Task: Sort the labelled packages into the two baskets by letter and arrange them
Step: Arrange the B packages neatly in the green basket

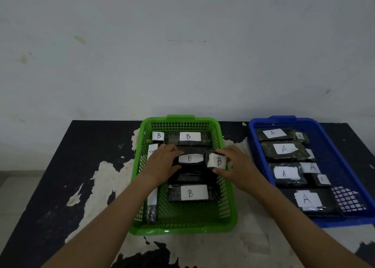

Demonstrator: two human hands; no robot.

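A green basket [182, 227] in the middle of the table holds several black packages with white B labels. My left hand [162, 162] grips the left end of the middle B package [190, 158]. My right hand [237, 164] holds a small white-wrapped B package [217, 161] at the basket's right wall. Another B package [192, 193] lies nearer me, one more [189, 136] at the far end, and a long thin one [152, 202] along the left wall. A blue basket [345, 221] on the right holds several black A packages [284, 149].
The black table [60, 166] has large patches of peeled paint. A pale wall [182, 54] stands right behind both baskets. Bare table surface lies left of the green basket and in front of it, under my forearms.
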